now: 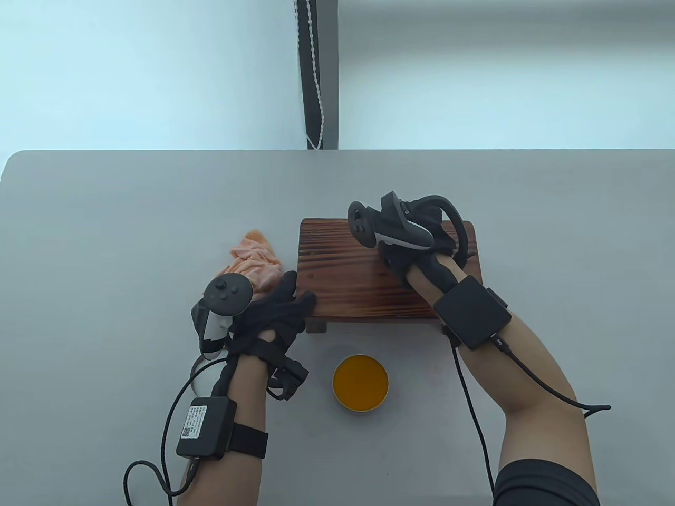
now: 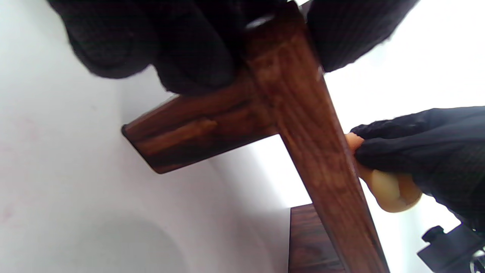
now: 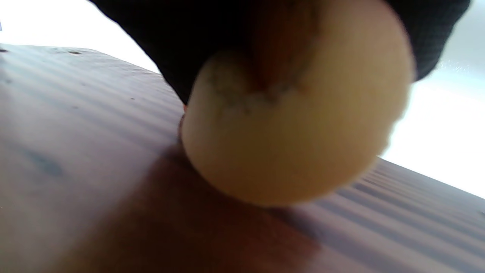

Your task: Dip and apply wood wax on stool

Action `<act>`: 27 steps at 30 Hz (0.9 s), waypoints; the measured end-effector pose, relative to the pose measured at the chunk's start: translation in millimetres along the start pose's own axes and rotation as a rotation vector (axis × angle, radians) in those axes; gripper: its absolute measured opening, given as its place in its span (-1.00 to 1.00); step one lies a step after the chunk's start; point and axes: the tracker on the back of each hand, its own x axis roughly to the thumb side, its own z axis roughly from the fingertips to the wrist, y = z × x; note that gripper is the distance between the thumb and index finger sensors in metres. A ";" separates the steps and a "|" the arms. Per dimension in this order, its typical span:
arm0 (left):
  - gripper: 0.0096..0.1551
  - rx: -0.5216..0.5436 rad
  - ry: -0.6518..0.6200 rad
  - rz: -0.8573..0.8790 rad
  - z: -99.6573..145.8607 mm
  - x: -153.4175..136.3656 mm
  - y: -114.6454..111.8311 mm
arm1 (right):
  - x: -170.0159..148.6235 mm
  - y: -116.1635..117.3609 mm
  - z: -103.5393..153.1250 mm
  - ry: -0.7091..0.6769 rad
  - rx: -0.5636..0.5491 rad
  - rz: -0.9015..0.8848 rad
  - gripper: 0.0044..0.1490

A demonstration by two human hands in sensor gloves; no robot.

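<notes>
A small dark wooden stool (image 1: 348, 269) stands in the middle of the table. My left hand (image 1: 287, 308) grips its near left corner; in the left wrist view my fingers (image 2: 189, 49) clasp the stool's edge (image 2: 303, 129). My right hand (image 1: 406, 247) rests on the stool top and holds a round yellow sponge pad (image 3: 288, 125) against the wood (image 3: 94, 170). The pad also shows in the left wrist view (image 2: 390, 189), pressed on the top. An open tin of orange wax (image 1: 360, 383) sits in front of the stool.
A crumpled peach cloth (image 1: 256, 258) lies left of the stool, behind my left hand. A round lid (image 1: 203, 377) lies partly hidden under my left wrist. A dark post with a white beaded cord (image 1: 316, 79) stands beyond the table's far edge.
</notes>
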 end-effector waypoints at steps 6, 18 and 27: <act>0.05 0.001 0.002 0.002 -0.2 -0.2 0.7 | -19.3 9.9 -8.7 0.077 -0.057 0.007 -0.54; 0.05 0.001 0.003 -0.008 -0.1 0.2 1.0 | -28.9 13.0 -9.3 0.103 -0.065 -0.030 -0.54; 0.05 0.000 -0.004 -0.017 -0.7 0.3 1.0 | -27.5 9.5 4.9 0.033 -0.023 -0.078 -0.54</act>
